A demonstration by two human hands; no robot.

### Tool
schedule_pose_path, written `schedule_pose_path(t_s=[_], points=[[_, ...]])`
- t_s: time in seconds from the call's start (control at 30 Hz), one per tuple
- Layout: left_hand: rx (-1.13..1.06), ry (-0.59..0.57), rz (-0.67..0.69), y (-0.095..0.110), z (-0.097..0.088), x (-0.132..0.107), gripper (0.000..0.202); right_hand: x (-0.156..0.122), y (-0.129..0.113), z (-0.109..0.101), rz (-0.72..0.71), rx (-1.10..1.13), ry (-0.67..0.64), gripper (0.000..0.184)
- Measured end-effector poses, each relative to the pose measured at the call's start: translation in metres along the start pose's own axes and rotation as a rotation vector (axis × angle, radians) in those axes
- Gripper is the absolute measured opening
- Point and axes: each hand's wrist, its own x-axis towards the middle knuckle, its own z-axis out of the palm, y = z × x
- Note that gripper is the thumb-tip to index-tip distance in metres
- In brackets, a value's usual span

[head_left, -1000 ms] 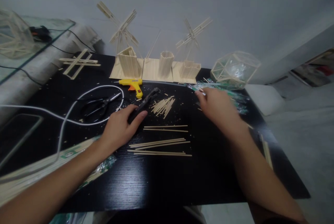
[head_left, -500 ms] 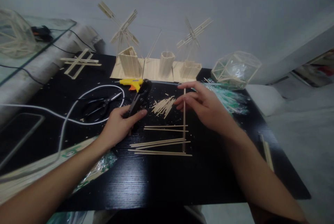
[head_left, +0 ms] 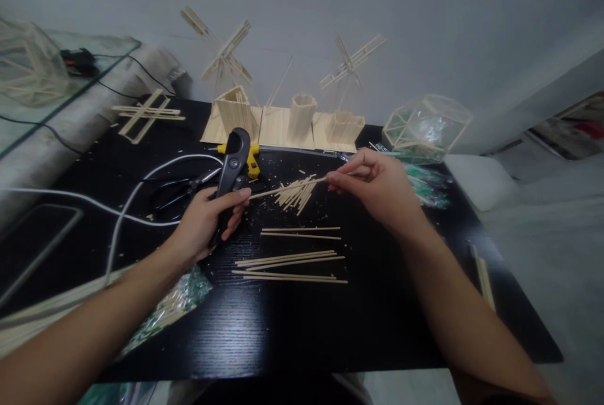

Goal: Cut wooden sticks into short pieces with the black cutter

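My left hand (head_left: 207, 219) is wrapped round the handles of a black cutter (head_left: 232, 166), which it holds upright above the black table (head_left: 292, 329). My right hand (head_left: 377, 188) pinches one end of a thin bamboo stick (head_left: 287, 188). The stick lies almost level and its far end reaches the cutter beside my left fingers. Below the hands lie several long sticks (head_left: 290, 261) side by side on the table. A heap of short cut sticks (head_left: 297, 194) sits just behind the held stick.
A yellow glue gun (head_left: 250, 160), black scissors (head_left: 182, 191) and a white cable (head_left: 132, 204) lie at the left. Stick windmill models (head_left: 283, 119) stand at the back. A wire-and-stick polyhedron (head_left: 427, 125) and green plastic wrappers (head_left: 419, 178) are at the right; a stick packet (head_left: 155, 317) lies front left.
My left hand has lifted the cutter from the table and stood it upright. My right hand took a stick from the right side and has swung it level with its end at the cutter.
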Motion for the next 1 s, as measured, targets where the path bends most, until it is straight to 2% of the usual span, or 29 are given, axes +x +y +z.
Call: schedule_pose_path(t_s=[0.1, 0.23, 0.27, 0.37, 0.5, 0.67, 0.77, 0.87, 1.0], points=[[0.000, 0.036, 0.038, 0.002, -0.001, 0.000, 0.037, 0.000, 0.002, -0.002, -0.008, -0.187, -0.087, 0.029], [0.016, 0.172, 0.168, 0.003, -0.002, 0.000, 0.038, -0.003, 0.008, 0.003, 0.046, -0.552, -0.322, 0.011], [0.012, 0.192, 0.196, 0.004, -0.002, 0.000, 0.038, -0.004, 0.010, 0.005, 0.080, -0.614, -0.375, 0.014], [-0.047, 0.228, 0.218, 0.007, -0.002, 0.001, 0.035, -0.007, 0.012, 0.013, 0.166, -0.709, -0.488, 0.024], [-0.172, 0.268, 0.170, 0.011, -0.003, 0.005, 0.033, -0.008, 0.013, 0.018, 0.172, -0.735, -0.552, 0.016], [-0.215, 0.246, 0.141, 0.012, -0.006, 0.007, 0.033, -0.015, 0.019, 0.029, 0.032, -0.794, -0.689, 0.012], [-0.181, 0.189, 0.134, 0.012, -0.007, 0.006, 0.036, -0.023, 0.026, 0.038, -0.098, -0.890, -0.706, 0.012], [-0.139, 0.136, 0.111, 0.013, -0.006, 0.005, 0.037, -0.029, 0.029, 0.044, -0.165, -0.961, -0.702, 0.016], [-0.189, 0.114, 0.100, 0.013, -0.004, 0.004, 0.035, -0.024, 0.018, 0.032, -0.154, -0.889, -0.713, 0.017]])
